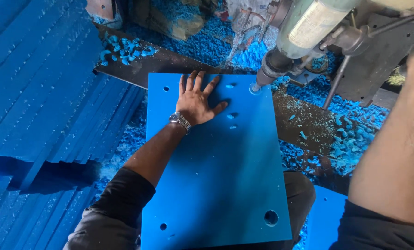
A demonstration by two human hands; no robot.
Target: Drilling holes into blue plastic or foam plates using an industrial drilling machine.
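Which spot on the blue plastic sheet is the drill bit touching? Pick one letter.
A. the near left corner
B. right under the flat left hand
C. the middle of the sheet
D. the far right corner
D: the drill bit meets the blue plastic sheet at its far right corner, while the left hand lies flat on the sheet to the left of the bit, apart from it.

Sheet lies flat across the person's lap, far end on the drill table. Left hand flat on sheet's far-left part, watch at its wrist. Drill above sheet's far-right corner, bit touching it. Right arm reaches up at right, hand hidden. Stacked sheets to the left. Shavings on table, right of sheet.
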